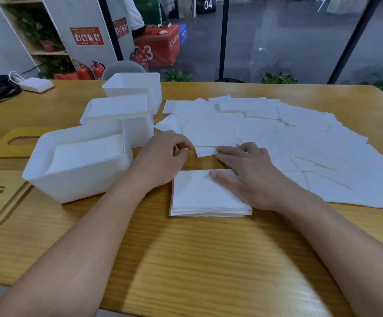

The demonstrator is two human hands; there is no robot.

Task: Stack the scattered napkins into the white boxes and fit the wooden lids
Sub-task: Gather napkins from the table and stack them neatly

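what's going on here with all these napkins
A person is gathering loose napkins off a wooden table. The left hand pinches one napkin's edge; the right hand lies flat, thumb on a small stack. Two white boxes hold napkins, a third looks empty, and the wooden lids lie aside.

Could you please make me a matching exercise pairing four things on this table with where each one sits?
Things:
1. far white box
2. near white box
3. wooden lids
4. neat napkin stack

Places:
A. flat at the table's left edge
B. under the right hand
C. behind the other two boxes
D. nearest the left forearm, holding napkins

Pairs: 1-C, 2-D, 3-A, 4-B
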